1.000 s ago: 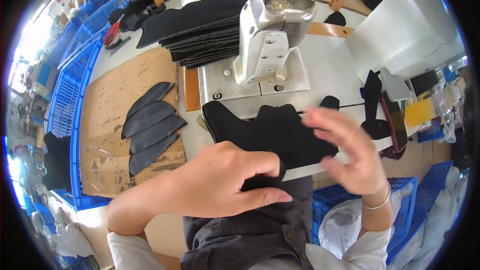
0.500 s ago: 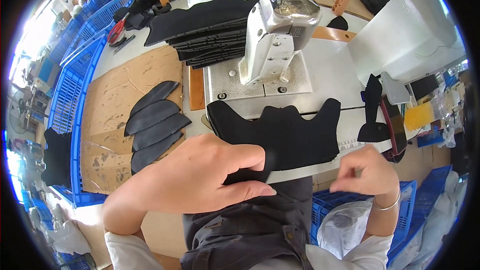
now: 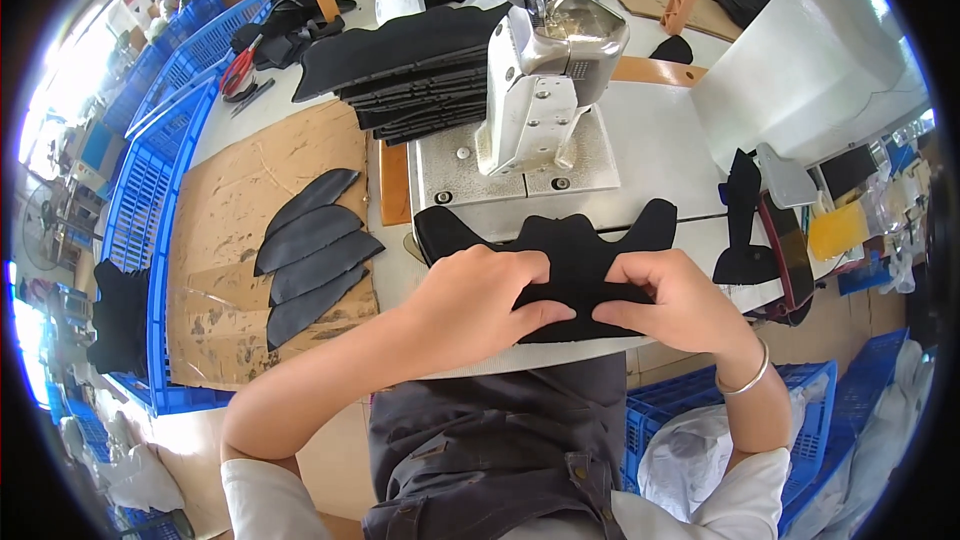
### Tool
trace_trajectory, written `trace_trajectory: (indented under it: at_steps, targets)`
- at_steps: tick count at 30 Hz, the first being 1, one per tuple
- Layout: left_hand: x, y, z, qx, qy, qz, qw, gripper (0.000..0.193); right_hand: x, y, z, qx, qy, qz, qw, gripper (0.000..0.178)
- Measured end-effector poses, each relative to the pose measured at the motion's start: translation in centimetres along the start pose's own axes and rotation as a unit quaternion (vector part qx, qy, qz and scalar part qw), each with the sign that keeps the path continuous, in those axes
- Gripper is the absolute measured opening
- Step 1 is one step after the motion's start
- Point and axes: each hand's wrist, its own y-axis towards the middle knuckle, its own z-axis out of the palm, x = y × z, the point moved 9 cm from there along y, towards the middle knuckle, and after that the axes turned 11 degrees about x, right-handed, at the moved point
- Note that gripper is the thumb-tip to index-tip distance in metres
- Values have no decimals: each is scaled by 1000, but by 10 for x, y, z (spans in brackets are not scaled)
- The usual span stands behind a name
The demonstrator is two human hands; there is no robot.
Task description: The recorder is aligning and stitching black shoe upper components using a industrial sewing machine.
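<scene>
A black, notched fabric panel (image 3: pixel 572 250), seemingly layered, lies at the table's front edge below the sewing machine (image 3: pixel 540 90). My left hand (image 3: pixel 480 295) grips its near side, fingers curled under and the thumb pointing inward. From the other side my right hand (image 3: pixel 680 302), with a bracelet at its wrist, pinches the panel the same way. A narrow gap separates the two thumbs. The fingertips are partly hidden by the hands and the dark cloth. Behind and to the left rests a thick stack of similar black panels (image 3: pixel 400 55).
Curved dark pieces (image 3: pixel 315 250) overlap on a cardboard sheet (image 3: pixel 215 230) at left. Red-handled scissors (image 3: pixel 238 70) lie beyond. Blue crates (image 3: pixel 150 190) line the left side; another crate (image 3: pixel 810 420) with a plastic bag stands below right. Black strips (image 3: pixel 742 220) lie at right.
My right hand has come left from beside the table edge onto the panel. My left hand has moved forward and now also grips the panel. The panel stays in about the same place.
</scene>
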Motion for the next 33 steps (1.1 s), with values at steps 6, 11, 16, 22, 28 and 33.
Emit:
trace_trajectory:
  at_steps: [6, 11, 16, 22, 28, 33]
  targets:
    - [22, -1, 7, -21, 19, -38, 999, 40, 9, 7, 1, -46, -136, -33, 989, 28]
    - [25, 1, 12, 28, 14, -54, 998, 42, 10, 5, -3, -63, -143, -39, 987, 29]
    - [24, -1, 13, 12, 27, -55, 998, 42, 11, 2, -2, -57, -155, -51, 985, 28]
    - [25, -1, 14, 2, 29, -50, 998, 42, 13, -2, -2, -64, -193, -48, 978, 28]
    - [23, -2, 14, 10, 40, -58, 997, 44, 12, -2, -1, -65, -198, -42, 977, 29]
    - [23, -1, 15, 12, 38, -60, 997, 44, 12, -3, -1, -64, -192, -40, 979, 29]
